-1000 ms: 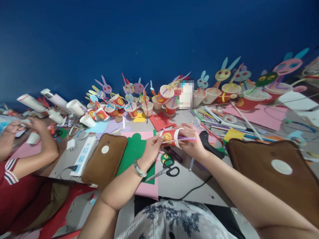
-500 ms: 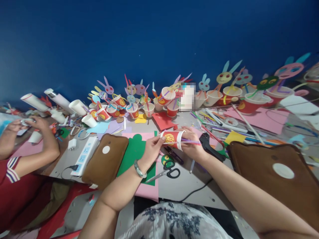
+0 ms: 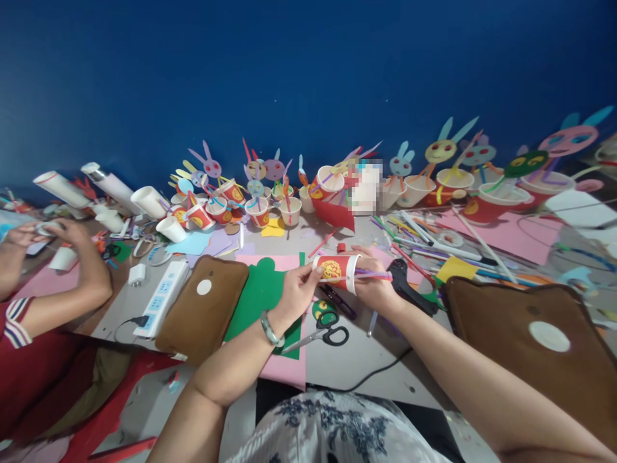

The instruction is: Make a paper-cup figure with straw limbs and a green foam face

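A red paper cup [image 3: 331, 271] with a yellow emblem lies sideways in the air between my hands, its white rim facing right. My left hand [image 3: 296, 290] pinches the base end between thumb and fingers. At the rim end, my right hand [image 3: 378, 286] is closed around the cup; some of its fingers are hidden behind it. Purple and pink strips [image 3: 378, 275] stick out of the cup's mouth past my right hand. Below lie black-handled scissors [image 3: 333, 335], a green paper disc [image 3: 324, 312] with yellow eye shapes, and a dark slim tool [image 3: 339, 301].
Green sheets [image 3: 260, 289] lie on pink paper at my left. Brown pads [image 3: 202, 315] flank me, with a power strip [image 3: 164, 299] further left. A black glue gun [image 3: 409, 289] lies on the right. Cups with paper rabbits [image 3: 441, 173] line the back. A co-worker's arms [image 3: 81, 276] are left.
The red paper sheet behind my hands has shifted back and right and now tilts up against the cups. A red strip shows in front of it. My hands keep hold of the cup.
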### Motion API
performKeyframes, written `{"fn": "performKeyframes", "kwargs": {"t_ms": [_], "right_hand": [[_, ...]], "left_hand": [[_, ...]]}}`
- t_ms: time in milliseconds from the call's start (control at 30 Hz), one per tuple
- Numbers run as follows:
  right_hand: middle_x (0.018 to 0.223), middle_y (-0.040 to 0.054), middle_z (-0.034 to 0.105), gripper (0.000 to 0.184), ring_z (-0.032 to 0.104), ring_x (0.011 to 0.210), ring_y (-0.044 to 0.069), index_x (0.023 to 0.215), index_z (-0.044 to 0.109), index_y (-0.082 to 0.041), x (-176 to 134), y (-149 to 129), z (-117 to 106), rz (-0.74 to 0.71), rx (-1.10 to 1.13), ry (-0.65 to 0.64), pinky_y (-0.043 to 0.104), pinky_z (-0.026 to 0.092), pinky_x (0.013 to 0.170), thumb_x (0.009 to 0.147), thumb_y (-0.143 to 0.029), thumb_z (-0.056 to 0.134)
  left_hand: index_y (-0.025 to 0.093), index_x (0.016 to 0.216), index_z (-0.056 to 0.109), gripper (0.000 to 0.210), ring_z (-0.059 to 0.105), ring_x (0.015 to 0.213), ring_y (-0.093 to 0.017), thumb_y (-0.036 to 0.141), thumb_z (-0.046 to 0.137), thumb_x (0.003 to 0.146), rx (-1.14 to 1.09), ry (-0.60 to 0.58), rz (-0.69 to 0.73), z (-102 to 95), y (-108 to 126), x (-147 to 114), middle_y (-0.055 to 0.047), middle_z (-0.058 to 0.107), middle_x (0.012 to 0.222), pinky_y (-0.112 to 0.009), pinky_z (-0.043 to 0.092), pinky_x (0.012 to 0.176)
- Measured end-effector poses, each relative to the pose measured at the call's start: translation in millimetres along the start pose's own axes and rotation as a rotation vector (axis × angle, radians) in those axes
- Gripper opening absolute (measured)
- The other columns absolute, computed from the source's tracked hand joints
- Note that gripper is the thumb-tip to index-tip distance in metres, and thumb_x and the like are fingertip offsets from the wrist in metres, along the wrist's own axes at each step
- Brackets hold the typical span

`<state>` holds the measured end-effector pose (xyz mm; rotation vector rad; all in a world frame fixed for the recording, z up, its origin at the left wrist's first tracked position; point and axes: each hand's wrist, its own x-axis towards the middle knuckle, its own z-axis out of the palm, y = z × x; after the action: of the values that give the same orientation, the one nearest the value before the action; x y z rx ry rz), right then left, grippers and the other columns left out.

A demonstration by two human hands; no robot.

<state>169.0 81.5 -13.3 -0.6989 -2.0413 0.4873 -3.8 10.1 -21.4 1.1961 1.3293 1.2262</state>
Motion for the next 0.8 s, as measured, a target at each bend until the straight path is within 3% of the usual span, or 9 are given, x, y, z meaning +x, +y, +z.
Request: {"fn": "performKeyframes", "kwargs": {"t_ms": [133, 367, 467, 633, 800], "right_hand": [[0.072, 0.0058, 0.074, 0.025, 0.071, 0.073, 0.026, 0.071, 0.070, -0.022, 1, 1, -2, 0.036, 0.106, -0.022, 0.050, 0.056, 0.088, 0.083, -0.043, 0.070], [0.076, 0.0070, 0.074, 0.027, 0.070, 0.070, 0.024, 0.075, 0.071, -0.020, 0, -3, -3, 0.303, 0.359, -0.095, 0.040, 0.062, 0.070, 0.081, -0.047, 0.072], [0.079, 0.0080, 0.075, 0.031, 0.071, 0.073, 0.025, 0.075, 0.071, -0.020, 1, -6, -2, 0.427, 0.488, -0.129, 0.040, 0.062, 0.071, 0.075, -0.050, 0.077], [0.076, 0.0066, 0.074, 0.030, 0.070, 0.073, 0.027, 0.070, 0.069, -0.023, 4, -8, -3, 0.448, 0.416, -0.089, 0.044, 0.063, 0.072, 0.069, -0.051, 0.080], [0.075, 0.0054, 0.075, 0.028, 0.070, 0.071, 0.026, 0.073, 0.069, -0.024, 2, -9, 0, 0.440, 0.399, -0.032, 0.042, 0.063, 0.071, 0.067, -0.046, 0.083]], "left_hand": [[0.014, 0.085, 0.072, 0.052, 0.051, 0.052, -0.010, 0.064, 0.058, 0.086, 0.005, -0.002, 0.012, 0.1, 1, 1, -0.001, 0.064, 0.069, -0.021, 0.044, 0.044], [0.012, 0.082, 0.073, 0.052, 0.055, 0.066, -0.014, 0.062, 0.059, 0.087, 0.030, 0.013, 0.100, -0.2, -2, 4, -0.003, 0.068, 0.073, -0.024, 0.046, 0.062], [0.012, 0.083, 0.073, 0.049, 0.055, 0.068, -0.014, 0.058, 0.056, 0.090, 0.100, 0.016, 0.134, -0.5, -5, 3, -0.003, 0.068, 0.073, -0.024, 0.044, 0.065], [0.014, 0.092, 0.073, 0.044, 0.058, 0.073, -0.016, 0.055, 0.057, 0.091, 0.048, -0.005, 0.134, 0.2, -4, 3, -0.004, 0.069, 0.080, -0.026, 0.044, 0.069], [0.014, 0.070, 0.066, 0.048, 0.051, 0.067, -0.013, 0.058, 0.061, 0.087, -0.107, 0.070, 0.070, -4.0, -1, 8, -0.002, 0.062, 0.068, -0.025, 0.042, 0.066]]}}
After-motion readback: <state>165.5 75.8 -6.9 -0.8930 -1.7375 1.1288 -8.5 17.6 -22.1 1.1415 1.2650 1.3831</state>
